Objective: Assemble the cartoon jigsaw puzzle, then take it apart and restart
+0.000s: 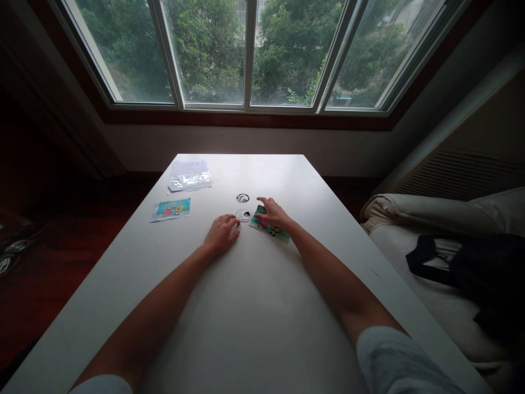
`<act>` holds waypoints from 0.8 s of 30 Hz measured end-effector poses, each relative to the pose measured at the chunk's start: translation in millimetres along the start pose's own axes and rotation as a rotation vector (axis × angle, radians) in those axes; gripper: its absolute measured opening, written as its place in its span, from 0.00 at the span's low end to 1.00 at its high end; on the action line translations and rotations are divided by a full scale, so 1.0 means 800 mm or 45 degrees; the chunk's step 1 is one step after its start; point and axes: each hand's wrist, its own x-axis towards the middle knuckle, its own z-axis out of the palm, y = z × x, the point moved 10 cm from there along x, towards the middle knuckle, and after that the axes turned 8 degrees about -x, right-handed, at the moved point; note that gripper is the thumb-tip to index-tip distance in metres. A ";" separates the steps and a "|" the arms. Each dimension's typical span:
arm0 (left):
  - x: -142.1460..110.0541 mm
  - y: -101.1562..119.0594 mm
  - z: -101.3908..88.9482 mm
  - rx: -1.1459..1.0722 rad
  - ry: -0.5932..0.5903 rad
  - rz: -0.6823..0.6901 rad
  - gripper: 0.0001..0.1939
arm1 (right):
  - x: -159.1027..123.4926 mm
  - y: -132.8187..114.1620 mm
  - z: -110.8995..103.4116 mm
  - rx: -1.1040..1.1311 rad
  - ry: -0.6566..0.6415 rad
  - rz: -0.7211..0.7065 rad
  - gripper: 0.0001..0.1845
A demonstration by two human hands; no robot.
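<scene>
My left hand (222, 234) rests on the white table, its fingers loosely bent and their tips at the near left edge of a round black-and-white picture piece (245, 215). A second round black-and-white piece (243, 198) lies just beyond the first. To the right, my right hand (274, 213) is over a colourful cartoon card (271, 230), thumb and index finger apart. The hand covers part of that card, which lies at a slant. I cannot tell whether the thumb touches it.
Another cartoon card (172, 209) lies at the table's left side. Behind it is a clear plastic sleeve with papers (190, 175). The white table (246, 317) reaches toward a window. On the right, a pale sofa (394, 241) holds a dark bag (488, 273).
</scene>
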 end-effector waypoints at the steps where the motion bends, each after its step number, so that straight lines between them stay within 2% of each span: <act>1: 0.000 0.000 0.000 -0.009 0.003 0.001 0.15 | 0.001 -0.001 0.000 0.000 0.022 0.015 0.33; 4: 0.000 -0.001 -0.001 -0.065 0.032 0.008 0.15 | 0.005 -0.014 0.003 0.056 0.038 -0.003 0.16; 7: 0.002 -0.008 -0.009 -0.210 0.094 -0.017 0.14 | 0.012 -0.041 0.005 0.263 0.027 -0.049 0.11; 9: 0.004 -0.022 -0.016 -0.401 0.153 -0.097 0.14 | 0.020 -0.061 0.000 0.381 0.080 -0.086 0.10; 12: 0.003 -0.057 -0.026 -0.809 0.302 -0.293 0.18 | 0.037 -0.079 -0.005 0.628 0.238 -0.039 0.09; 14: 0.001 -0.077 -0.027 -1.133 0.413 -0.379 0.19 | 0.051 -0.085 0.007 0.901 0.281 0.055 0.11; 17: 0.000 -0.095 -0.023 -1.563 0.507 -0.428 0.30 | 0.068 -0.095 0.034 1.249 0.336 0.184 0.16; 20: -0.003 -0.113 -0.025 -1.723 0.611 -0.487 0.38 | 0.078 -0.113 0.057 1.489 0.325 0.204 0.17; 24: -0.009 -0.137 -0.032 -1.772 0.772 -0.555 0.37 | 0.079 -0.126 0.082 1.711 0.195 0.256 0.20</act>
